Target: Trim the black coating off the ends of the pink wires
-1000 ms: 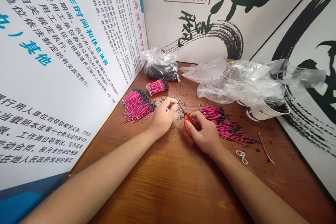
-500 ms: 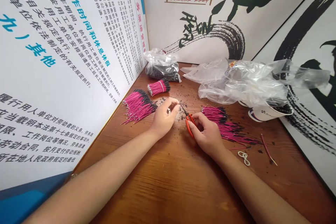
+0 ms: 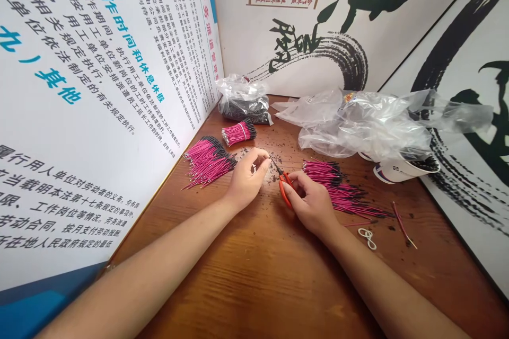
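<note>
Red-handled scissors (image 3: 284, 185) sit near the middle of the frame, gripped in the right hand (image 3: 314, 202), blades aimed up and left at the left hand (image 3: 247, 177). That hand's thumb and forefinger are pinched together; whether they grasp anything cannot be told. The step in hand looks like snipping something tiny over the dark scraps (image 3: 278, 154); the next move seems to call for a steady pinch and fingertips clear of the blades. Whether the blade tips touch the fingers or stand parted is too small to tell. The right hand partly hides the pink wires (image 3: 352, 198) at right; plastic bags (image 3: 368, 124) cover much of the cup (image 3: 397, 170).
</note>
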The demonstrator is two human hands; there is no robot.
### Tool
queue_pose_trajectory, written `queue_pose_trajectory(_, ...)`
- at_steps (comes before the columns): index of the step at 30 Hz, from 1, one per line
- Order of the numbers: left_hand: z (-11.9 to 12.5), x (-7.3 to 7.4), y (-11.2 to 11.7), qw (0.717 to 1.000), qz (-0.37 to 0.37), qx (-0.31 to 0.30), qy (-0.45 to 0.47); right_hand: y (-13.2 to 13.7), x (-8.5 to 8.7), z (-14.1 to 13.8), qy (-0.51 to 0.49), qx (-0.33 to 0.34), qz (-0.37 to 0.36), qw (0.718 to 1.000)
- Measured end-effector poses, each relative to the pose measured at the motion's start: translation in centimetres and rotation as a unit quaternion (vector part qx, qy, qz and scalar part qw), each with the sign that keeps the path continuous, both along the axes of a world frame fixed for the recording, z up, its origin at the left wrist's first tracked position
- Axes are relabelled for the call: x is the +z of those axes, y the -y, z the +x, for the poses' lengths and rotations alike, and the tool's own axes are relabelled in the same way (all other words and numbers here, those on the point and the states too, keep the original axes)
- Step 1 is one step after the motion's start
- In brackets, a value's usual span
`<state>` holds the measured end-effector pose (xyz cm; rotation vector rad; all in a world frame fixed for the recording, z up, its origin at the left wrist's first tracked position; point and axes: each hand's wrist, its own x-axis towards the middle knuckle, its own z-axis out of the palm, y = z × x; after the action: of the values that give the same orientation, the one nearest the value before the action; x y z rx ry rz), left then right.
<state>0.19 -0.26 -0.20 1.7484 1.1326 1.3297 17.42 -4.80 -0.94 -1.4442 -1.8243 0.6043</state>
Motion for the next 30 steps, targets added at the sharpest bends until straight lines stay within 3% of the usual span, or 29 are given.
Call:
queue_pose_trajectory(11, 0.0, -0.2, 0.6, 0.998, -0.031, -0.053, -0.019, -0.2, -0.1, 0.1, -0.063, -0.015, 0.0, 0.998)
queue_pose_trajectory(16, -0.1, 0.3, 1.0, 0.99, 0.028, -0.026, -0.138, -0.2, 0.1, 0.1, -0.077, -0.016, 0.012, 0.997)
queue_pose_trajectory(18, -0.8, 1.1, 0.9, 0.961, 0.068, -0.022, -0.267, -0.3, 0.2, 0.1, -0.073, -0.016, 0.015, 0.997)
queue_pose_trajectory(20, -2.2, 2.2, 0.5, 0.899, 0.092, -0.002, -0.428, -0.3, 0.2, 0.1, -0.074, -0.019, 0.022, 0.997)
queue_pose_trajectory(24, -6.2, 4.1, -0.5, 0.804, 0.069, 0.121, -0.578, -0.2, 0.3, 0.0, -0.088, -0.024, 0.028, 0.995)
queue_pose_trajectory(27, -7.7, 4.3, -0.9, 0.791, 0.039, 0.151, -0.592, 0.0, 0.4, -0.1, -0.093, -0.015, 0.047, 0.994)
queue_pose_trajectory(30, -6.0, 3.5, -0.1, 0.813, 0.052, 0.129, -0.565, 0.1, 0.4, -0.1, -0.104, -0.009, 0.065, 0.992)
